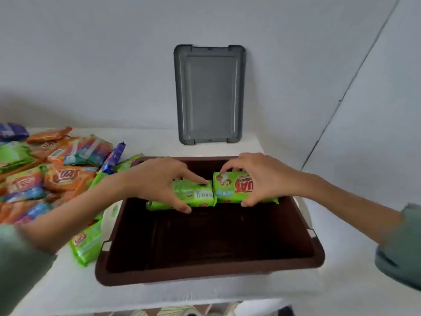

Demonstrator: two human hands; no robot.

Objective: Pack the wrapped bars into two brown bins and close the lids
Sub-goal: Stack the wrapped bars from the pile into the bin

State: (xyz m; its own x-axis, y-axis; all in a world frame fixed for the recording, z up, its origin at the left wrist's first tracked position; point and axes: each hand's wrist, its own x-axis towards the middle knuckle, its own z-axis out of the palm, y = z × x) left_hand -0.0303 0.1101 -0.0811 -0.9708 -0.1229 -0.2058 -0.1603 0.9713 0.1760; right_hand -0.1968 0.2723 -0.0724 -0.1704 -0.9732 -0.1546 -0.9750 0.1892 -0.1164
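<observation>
Left hand (159, 182) pinching green bar (202, 196), right hand (259, 179) gripping second bar (226, 186) over brown bin (205, 275), its floor murky, grey lid (209, 94) against wall (91, 65), white table (68, 286)

One brown bin (205, 273) at lower centre; one grey lid (209, 94) at upper centre; two grips at mid frame, the left grip (159, 181) and the right grip (257, 179); two green wrapped bars in them, the left bar (196, 195) and the right bar (227, 185), one per grip; whether another lies beneath either cannot be told; on the worktop (68, 288) at left, two blue-purple bars (114, 160), at least four loose green bars (86, 245), and orange bars (66, 176) heaped too thickly to count.
</observation>
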